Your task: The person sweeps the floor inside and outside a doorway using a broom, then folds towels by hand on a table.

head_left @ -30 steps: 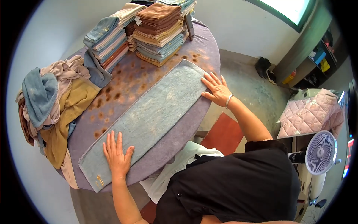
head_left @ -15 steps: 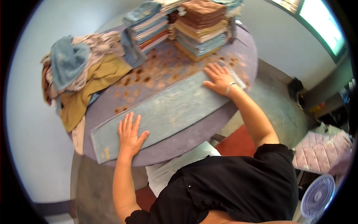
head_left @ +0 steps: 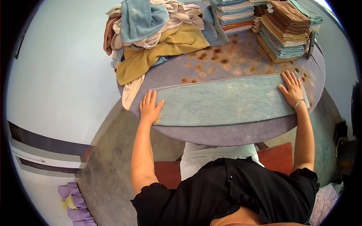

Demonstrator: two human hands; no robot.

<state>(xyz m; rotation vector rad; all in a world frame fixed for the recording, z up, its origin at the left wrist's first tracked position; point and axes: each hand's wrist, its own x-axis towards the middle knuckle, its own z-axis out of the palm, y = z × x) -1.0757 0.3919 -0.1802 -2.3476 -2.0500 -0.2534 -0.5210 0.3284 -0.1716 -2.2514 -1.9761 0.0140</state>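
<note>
A pale blue-green towel (head_left: 222, 101), folded lengthwise into a long strip, lies flat across the front of the round table. On its left end rests my left hand (head_left: 150, 108), fingers stretched out, partly covering the yellow lettering near the corner. My right hand (head_left: 292, 89), with a bracelet at the wrist, lies flat on the right end of the towel, fingers a little apart. Neither hand grips anything.
The round table (head_left: 241, 134) wears a purple-grey cover with brown stains. A loose heap of towels, with a mustard towel (head_left: 151, 56) in front, fills the back left. Folded towel stacks (head_left: 284, 34) stand at the back right.
The view has turned and shifted left. My left hand has slid to the towel's left end, over the lettering; my right hand stays flat near the right end.
</note>
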